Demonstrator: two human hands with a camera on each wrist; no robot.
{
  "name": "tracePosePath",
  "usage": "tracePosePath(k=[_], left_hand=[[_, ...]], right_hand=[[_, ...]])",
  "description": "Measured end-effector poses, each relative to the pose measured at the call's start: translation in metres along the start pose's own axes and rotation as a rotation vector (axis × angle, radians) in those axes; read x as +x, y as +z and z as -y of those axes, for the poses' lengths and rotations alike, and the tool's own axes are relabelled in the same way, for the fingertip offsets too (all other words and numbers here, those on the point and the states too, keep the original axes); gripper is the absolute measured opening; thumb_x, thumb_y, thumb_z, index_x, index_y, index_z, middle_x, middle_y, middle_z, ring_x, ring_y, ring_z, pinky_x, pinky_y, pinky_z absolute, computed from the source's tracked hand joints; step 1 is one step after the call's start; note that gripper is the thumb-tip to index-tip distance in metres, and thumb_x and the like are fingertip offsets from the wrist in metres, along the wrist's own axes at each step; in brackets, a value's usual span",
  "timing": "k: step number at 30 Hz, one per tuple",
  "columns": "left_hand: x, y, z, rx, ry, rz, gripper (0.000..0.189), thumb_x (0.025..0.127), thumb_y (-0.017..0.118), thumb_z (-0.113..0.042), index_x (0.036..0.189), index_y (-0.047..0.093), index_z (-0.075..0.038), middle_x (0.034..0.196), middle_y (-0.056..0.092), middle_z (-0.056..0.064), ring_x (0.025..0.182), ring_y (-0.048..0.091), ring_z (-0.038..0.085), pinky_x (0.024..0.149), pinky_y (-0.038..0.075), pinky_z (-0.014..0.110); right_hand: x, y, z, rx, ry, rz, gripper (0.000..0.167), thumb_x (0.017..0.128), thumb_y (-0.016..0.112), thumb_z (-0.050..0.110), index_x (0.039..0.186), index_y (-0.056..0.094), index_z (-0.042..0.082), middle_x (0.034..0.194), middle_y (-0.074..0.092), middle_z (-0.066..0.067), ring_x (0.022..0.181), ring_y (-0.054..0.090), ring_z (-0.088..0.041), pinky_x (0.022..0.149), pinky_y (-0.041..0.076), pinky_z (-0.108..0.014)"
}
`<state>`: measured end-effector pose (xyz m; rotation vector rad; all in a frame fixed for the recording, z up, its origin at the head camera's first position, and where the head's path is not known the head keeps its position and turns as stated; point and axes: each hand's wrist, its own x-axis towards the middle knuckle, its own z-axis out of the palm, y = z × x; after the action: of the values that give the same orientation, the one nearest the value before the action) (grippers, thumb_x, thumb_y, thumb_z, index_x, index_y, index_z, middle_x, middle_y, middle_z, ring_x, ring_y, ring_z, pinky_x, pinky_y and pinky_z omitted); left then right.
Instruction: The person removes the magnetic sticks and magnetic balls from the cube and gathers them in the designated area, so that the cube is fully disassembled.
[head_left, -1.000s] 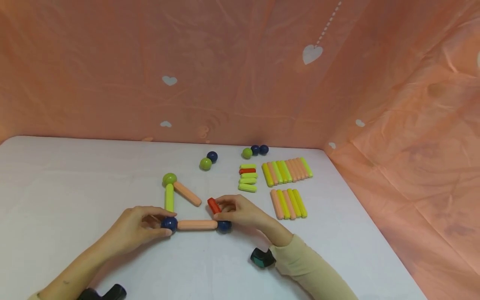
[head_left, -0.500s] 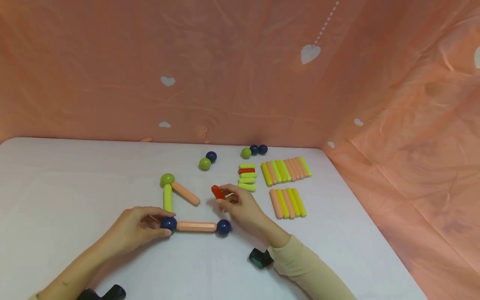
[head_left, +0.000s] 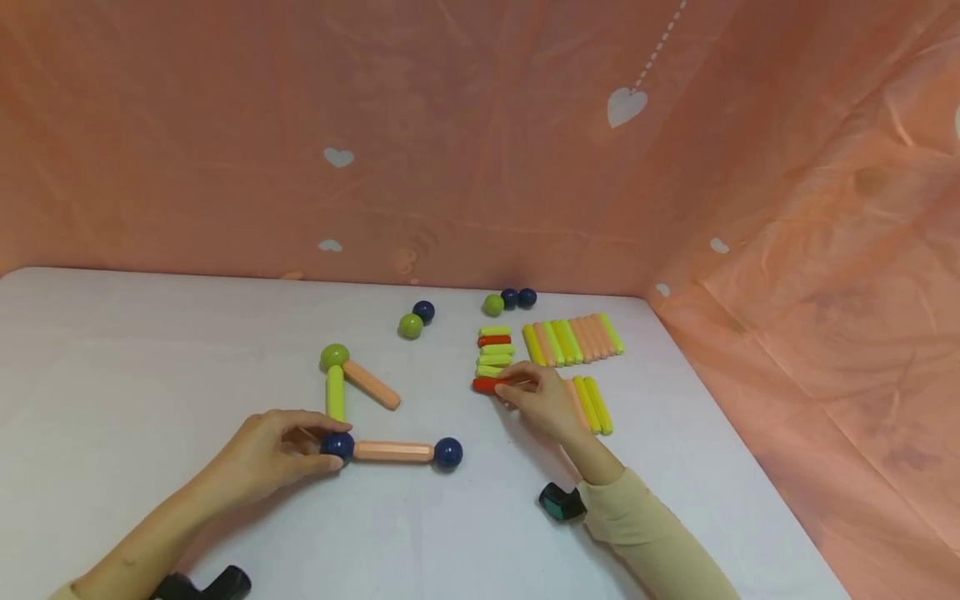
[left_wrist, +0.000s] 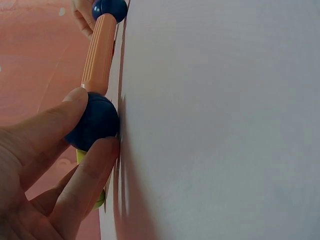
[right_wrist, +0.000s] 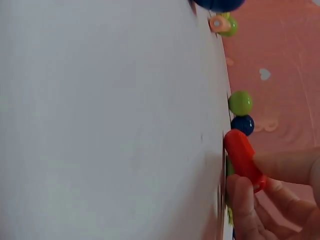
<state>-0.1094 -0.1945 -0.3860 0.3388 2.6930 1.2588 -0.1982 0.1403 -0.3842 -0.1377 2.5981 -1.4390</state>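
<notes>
My left hand [head_left: 281,454] pinches a dark blue ball [left_wrist: 95,122] between thumb and fingers. That ball joins a light green rod [head_left: 335,396] and a peach rod [head_left: 393,452], which ends in a second blue ball [head_left: 448,453]. The green rod runs up to a green ball [head_left: 334,357], from which another peach rod [head_left: 372,385] slants away with a free end. At the right, my right hand [head_left: 543,404] pinches a short red rod [right_wrist: 243,157] just in front of a column of short rods [head_left: 495,360]. Whether the red rod touches the table cannot be told.
A green ball and a blue ball [head_left: 423,312] sit together at the back. Farther right are a green ball [head_left: 492,305] and two blue ones. Longer rods lie in two rows [head_left: 573,340] beyond my right hand, which partly covers the nearer row. An orange curtain [head_left: 480,150] hangs behind the table.
My right hand has carried the red rod away from the right-hand blue ball, rightward to the short rods' near end. The left hand keeps its hold on the other blue ball.
</notes>
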Motion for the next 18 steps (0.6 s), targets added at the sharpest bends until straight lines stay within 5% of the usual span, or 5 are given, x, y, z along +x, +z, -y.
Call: tracePosePath(k=[6, 11, 18], left_hand=[[-0.001, -0.001, 0.000, 0.004, -0.002, -0.003, 0.038, 0.076, 0.081, -0.025, 0.111, 0.071, -0.014, 0.090, 0.068, -0.002, 0.081, 0.058, 0.012, 0.065, 0.045, 0.025], [-0.002, -0.002, -0.001, 0.005, -0.006, -0.004, 0.038, 0.076, 0.081, -0.025, 0.111, 0.071, -0.014, 0.091, 0.068, -0.002, 0.081, 0.058, 0.012, 0.067, 0.046, 0.028], [-0.001, 0.000, -0.003, 0.003, -0.005, -0.008, 0.037, 0.075, 0.081, -0.025, 0.110, 0.071, -0.015, 0.095, 0.069, -0.001, 0.083, 0.059, 0.012, 0.069, 0.047, 0.028]], right_hand=[[0.001, -0.003, 0.002, -0.054, 0.032, -0.046, 0.019, 0.089, 0.067, 0.010, 0.106, 0.066, 0.002, 0.097, 0.066, -0.012, 0.069, 0.060, -0.016, 0.065, 0.051, -0.023], [0.002, 0.008, 0.018, -0.076, -0.024, -0.078, 0.015, 0.087, 0.069, 0.011, 0.100, 0.068, 0.004, 0.090, 0.067, -0.009, 0.072, 0.059, -0.016, 0.063, 0.047, -0.021], [0.011, 0.039, 0.048, 0.037, -0.107, 0.085, 0.021, 0.087, 0.069, 0.012, 0.104, 0.068, 0.000, 0.097, 0.069, -0.014, 0.076, 0.062, -0.016, 0.065, 0.050, -0.022]])
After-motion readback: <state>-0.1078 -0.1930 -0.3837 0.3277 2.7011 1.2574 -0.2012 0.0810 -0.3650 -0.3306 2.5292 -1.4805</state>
